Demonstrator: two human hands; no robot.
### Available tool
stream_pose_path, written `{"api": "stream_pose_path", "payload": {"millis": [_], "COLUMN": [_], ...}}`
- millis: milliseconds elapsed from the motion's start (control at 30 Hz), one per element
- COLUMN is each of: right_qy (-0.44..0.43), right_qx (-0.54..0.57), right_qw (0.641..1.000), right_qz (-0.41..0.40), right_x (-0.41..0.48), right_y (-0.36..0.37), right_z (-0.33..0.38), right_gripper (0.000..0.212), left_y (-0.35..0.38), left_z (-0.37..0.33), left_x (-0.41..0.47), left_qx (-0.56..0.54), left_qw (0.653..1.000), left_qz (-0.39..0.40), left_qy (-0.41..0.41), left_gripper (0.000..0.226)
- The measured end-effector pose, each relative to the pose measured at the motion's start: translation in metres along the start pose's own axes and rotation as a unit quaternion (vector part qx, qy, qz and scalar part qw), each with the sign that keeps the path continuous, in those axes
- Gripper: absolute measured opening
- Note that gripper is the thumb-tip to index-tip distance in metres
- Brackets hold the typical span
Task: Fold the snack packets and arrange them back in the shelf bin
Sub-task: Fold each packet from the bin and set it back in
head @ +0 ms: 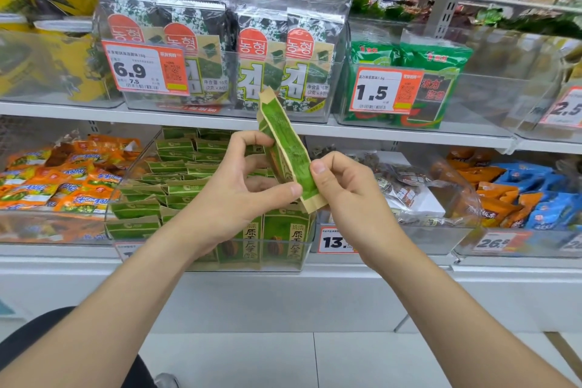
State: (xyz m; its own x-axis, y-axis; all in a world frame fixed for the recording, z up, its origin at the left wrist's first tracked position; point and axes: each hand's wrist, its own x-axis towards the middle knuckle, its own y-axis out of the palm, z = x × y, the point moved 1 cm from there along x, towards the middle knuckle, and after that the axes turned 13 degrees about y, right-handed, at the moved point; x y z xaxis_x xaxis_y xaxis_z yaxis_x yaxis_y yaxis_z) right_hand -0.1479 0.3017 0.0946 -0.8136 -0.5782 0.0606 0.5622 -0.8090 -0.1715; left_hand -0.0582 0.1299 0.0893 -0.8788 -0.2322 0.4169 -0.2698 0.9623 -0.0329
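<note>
Head view showed both hands pinching one green packet (285,148): the left hand (239,189) gripped its side and the right hand (345,189) its lower end, holding it tilted just above the clear bin (277,266) of like packets. Folding looked to be the step in hand; next, I judged, the crease needed pressing flat before the packet went into the bin. Behind stood a white shelf (63,261), seaweed packs (261,53) above, more aisles beyond.

The snack packet (288,151) is green with tan edges, like the packets (176,173) in the clear shelf bin (283,261). Seaweed packs (261,50) are mottled dark green and white with red labels. Price tags (146,68) are orange and white.
</note>
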Motion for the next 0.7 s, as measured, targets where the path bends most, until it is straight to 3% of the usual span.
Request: {"api": "stream_pose_path", "payload": {"millis": [167, 367, 533, 700], "right_qy": [-0.028, 0.013, 0.108, 0.037], "right_qx": [-0.030, -0.006, 0.055, 0.024], "right_qw": [0.999, 0.997, 0.987, 0.995], "right_qz": [-0.028, -0.080, -0.102, -0.087], "right_x": [-0.001, -0.001, -0.001, -0.005], "right_y": [-0.006, -0.010, -0.015, -0.010], "right_z": [0.004, 0.005, 0.000, 0.006], "right_gripper": [0.032, 0.005, 0.011, 0.029], "left_y": [0.010, 0.007, 0.008, 0.014], "left_z": [0.002, 0.007, -0.002, -0.005], "left_x": [-0.002, 0.000, -0.001, -0.007], "left_qx": [-0.046, 0.017, -0.061, -0.093], "left_qw": [0.998, 0.990, 0.996, 0.994], "left_qz": [-0.027, -0.125, -0.057, -0.023], "left_qy": [0.030, 0.062, 0.039, 0.053], "left_gripper": [0.048, 0.070, 0.036, 0.061]}}
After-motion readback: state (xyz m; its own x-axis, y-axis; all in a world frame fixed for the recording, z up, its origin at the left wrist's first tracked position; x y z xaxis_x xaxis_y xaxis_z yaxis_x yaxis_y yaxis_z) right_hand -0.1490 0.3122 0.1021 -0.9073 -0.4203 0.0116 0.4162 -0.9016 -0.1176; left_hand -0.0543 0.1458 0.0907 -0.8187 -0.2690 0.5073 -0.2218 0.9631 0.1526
